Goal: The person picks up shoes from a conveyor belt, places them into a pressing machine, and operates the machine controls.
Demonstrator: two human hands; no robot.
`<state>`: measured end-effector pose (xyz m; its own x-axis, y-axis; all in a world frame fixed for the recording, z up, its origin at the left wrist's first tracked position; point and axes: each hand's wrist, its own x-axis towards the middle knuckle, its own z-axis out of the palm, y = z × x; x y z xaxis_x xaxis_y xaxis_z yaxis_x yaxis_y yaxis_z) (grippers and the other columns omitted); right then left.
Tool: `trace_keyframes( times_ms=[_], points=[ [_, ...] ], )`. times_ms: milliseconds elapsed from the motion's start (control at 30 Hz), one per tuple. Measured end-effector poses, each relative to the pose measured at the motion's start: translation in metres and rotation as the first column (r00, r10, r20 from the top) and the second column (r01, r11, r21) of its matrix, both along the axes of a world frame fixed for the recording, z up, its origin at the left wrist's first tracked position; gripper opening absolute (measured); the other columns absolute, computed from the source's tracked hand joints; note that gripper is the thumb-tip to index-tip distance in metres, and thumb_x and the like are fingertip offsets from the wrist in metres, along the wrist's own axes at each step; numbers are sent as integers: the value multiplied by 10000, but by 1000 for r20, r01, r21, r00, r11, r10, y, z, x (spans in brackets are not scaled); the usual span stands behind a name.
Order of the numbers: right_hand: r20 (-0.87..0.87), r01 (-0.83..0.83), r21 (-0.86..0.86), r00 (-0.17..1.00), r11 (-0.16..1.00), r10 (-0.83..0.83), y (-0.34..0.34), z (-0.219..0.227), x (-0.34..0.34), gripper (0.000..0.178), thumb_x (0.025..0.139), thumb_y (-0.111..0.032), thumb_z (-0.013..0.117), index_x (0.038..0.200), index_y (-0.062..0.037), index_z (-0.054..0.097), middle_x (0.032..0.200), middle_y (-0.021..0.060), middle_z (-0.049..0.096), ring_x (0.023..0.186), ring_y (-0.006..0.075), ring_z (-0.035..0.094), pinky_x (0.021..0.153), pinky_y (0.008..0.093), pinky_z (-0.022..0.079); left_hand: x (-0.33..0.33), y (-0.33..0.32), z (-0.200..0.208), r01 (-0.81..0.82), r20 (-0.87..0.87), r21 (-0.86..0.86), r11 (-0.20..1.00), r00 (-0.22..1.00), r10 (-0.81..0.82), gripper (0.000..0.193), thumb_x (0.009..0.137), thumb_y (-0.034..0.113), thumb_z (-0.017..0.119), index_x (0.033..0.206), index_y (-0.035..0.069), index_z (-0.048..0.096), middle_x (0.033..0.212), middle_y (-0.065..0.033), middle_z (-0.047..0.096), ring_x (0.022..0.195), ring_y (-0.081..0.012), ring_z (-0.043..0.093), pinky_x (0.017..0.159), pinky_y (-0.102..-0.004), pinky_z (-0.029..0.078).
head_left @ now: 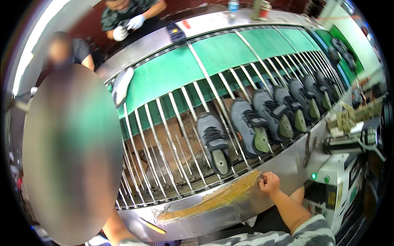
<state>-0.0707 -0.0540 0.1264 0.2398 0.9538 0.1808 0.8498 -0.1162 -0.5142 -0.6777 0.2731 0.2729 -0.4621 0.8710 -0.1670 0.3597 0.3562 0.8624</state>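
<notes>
Metal edge (289, 160), curled right hand (269, 183) — bare rods (188, 139)

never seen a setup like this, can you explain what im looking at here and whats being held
There is no robot here: it's a person working with bare hands. The single picture comes from a wide camera on their head, so straight edges look curved.

In front runs a rack of metal bars, with a green belt on its far side. Gray shoes stand in a row on the bars. On the near metal ledge are a strip of yellow tape and a yellow-handled tool.

The right hand is curled by the tape's right end; I can't tell if it holds anything. A blurred patch hides the left hand. Across the belt, another person wears white gloves.
</notes>
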Motion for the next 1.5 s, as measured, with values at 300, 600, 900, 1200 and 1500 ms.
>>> trace_keyframes(
  times_ms=[300, 600, 900, 1200, 1500],
  points=[
    [14, -49, 103, 999, 993, 48, -9, 2, 5, 226, 658, -59, 614, 877, -83, 561, 692, 77, 563, 598, 285, 585, 539, 399, 468, 168, -288, -109, -397, 978, 59, 916, 206, 27, 742, 755, 413, 649, 1382, 76, 440, 1321, -169, 536, 1157, -367, 543, 916, -521, 477],
    [-322, -137, 17, 937, 990, 136, -27, 9, 16, 243, 743, -160, 668, 964, -77, 613, 832, 68, 612, 722, 240, 611, 659, 337, 500, 364, -467, -129, -41, 784, 99, 994, -612, -103, 610, 890, 338, 617, 1429, 161, 393, 1420, -124, 421, 1132, -317, 535, 811, -441, 504],
    [-883, -379, 317, -451, 869, 126, -211, 92, 33, 838, 953, -363, 591, 1543, -192, 20, 1215, 103, 552, 1058, 192, 551, 926, 373, 432, 425, -585, -35, 320, 695, 296, 900, -718, 27, 580, 913, 320, 590, 1429, 147, 391, 1424, -70, 421, 1163, -311, 536, 810, -450, 513],
    [-639, 320, 599, -361, 734, 679, -402, 182, 162, 762, 814, -594, 638, 1335, -54, 506, 1288, 125, 581, 1149, 274, 577, 1026, 423, 436, 598, -668, -29, 773, 762, 634, 24, -629, 152, 557, 970, 455, 405, 1365, 65, 443, 1253, -188, 561, 902, -339, 626, 746, -443, 528],
    [-928, 940, 314, 333, 131, -164, -678, 223, 351, 914, 720, -289, 752, 1476, -60, 294, 1336, 125, 513, 1155, 266, 531, 969, 350, 442, 730, -705, -141, 959, -203, 120, -255, -228, -952, 117, 842, 95, 629, 915, 20, 680, 782, -100, 680, 718, -177, 658, 660, -300, 506]
  ],
)
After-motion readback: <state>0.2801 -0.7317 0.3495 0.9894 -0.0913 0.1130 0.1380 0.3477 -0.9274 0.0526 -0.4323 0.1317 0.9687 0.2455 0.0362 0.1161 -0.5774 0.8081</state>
